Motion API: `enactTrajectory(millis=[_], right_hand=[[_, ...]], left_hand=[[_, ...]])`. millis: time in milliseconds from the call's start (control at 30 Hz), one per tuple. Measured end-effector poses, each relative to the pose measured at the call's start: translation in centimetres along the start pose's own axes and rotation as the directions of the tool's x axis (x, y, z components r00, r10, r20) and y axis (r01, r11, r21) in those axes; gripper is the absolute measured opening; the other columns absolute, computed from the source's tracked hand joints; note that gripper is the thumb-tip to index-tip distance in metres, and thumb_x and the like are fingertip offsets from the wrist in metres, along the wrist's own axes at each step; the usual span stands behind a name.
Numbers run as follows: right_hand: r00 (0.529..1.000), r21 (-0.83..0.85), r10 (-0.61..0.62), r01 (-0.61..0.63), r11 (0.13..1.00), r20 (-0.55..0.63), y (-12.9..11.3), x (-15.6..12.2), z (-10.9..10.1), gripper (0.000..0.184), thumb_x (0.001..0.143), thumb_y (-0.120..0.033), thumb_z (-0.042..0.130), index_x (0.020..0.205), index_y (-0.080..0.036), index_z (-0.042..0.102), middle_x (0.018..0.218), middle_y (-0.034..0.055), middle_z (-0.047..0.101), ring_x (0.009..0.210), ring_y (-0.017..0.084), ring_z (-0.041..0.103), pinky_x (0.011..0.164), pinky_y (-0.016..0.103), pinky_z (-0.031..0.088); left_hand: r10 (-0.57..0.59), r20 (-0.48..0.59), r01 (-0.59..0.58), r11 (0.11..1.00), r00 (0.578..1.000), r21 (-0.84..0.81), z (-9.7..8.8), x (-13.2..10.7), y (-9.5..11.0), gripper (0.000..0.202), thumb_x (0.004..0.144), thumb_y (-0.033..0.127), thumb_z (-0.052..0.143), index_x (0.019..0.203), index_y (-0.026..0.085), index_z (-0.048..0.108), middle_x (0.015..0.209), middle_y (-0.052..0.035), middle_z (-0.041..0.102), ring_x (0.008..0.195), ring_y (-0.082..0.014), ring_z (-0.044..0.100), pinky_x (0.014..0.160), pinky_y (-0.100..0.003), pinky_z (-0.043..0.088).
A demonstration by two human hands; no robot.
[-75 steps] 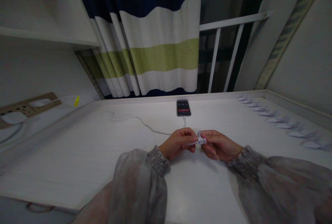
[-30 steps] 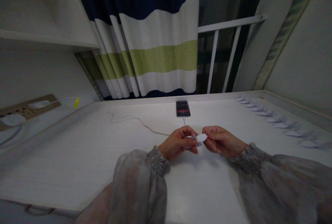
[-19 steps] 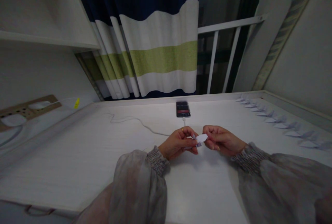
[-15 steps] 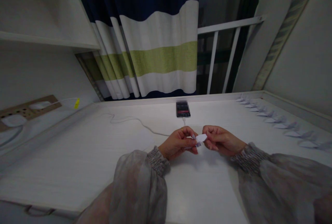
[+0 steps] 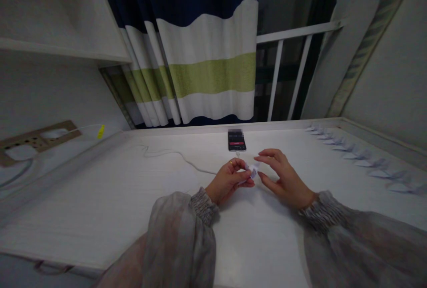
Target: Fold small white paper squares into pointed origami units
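Pinching a small folded paper (image 5: 254, 171) between thumb and fingertips, the left hand (image 5: 230, 180) has it up in front of the person, over the white desk (image 5: 83, 217), and I take that paper as the centre of my clock. The right hand (image 5: 283, 177) sits at three o'clock with its thumb and fingers spread apart around the paper's near edge; from where I stand I can't tell whether a fingertip brushes it. At eleven o'clock lies a phone (image 5: 236, 140), and a pale cord (image 5: 187, 162) wanders off toward ten. From two round to three, a row of folded papers (image 5: 363, 162) runs along the desk. To handle this bit well, I'd say the left hand should pinch close to the crease, firm enough to stop it slipping but not so hard that it crumples. The right fingers would do best coming in flat and lightly, taking only the loose flap and moving it a little at a time, since something this tiny probably bends out of true or tears with one sharp tug. I can't make out its creases in this dim light, so tilting it toward the eye might help.
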State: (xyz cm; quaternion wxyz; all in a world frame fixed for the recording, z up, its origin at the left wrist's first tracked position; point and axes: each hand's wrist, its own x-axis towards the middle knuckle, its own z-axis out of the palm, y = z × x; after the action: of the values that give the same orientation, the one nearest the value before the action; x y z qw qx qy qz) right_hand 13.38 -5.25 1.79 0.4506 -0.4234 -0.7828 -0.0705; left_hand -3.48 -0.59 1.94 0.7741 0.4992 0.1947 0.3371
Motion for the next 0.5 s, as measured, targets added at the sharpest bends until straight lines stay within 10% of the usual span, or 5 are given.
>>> enactTrajectory(millis=[200,500], right_hand=[[0.973,-0.272,-0.227,0.229,0.935,0.036,-0.7,0.2,-0.1,0.016,0.078,-0.012,0.047,0.086,-0.019,0.058,0.101,0.0099,0.054,0.094,0.021,0.049,0.077,0.041,0.038],[0.981,-0.288,-0.192,0.172,0.942,-0.040,0.3,0.2,-0.5,0.018,0.078,-0.014,0.047,0.084,-0.023,0.062,0.096,0.0069,0.058,0.090,0.021,0.050,0.077,0.041,0.037]], left_hand=[[-0.056,-0.016,0.056,0.998,0.998,-0.013,0.4,-0.1,-0.2,0.041,0.057,0.024,0.073,0.081,0.015,0.040,0.073,0.0031,0.057,0.055,-0.0068,0.058,0.061,-0.023,0.048],[-0.203,0.057,0.197,0.976,0.978,0.089,-0.1,0.2,-0.6,0.035,0.067,0.044,0.061,0.073,0.012,0.049,0.066,0.0011,0.052,0.047,-0.0065,0.053,0.052,-0.026,0.050]])
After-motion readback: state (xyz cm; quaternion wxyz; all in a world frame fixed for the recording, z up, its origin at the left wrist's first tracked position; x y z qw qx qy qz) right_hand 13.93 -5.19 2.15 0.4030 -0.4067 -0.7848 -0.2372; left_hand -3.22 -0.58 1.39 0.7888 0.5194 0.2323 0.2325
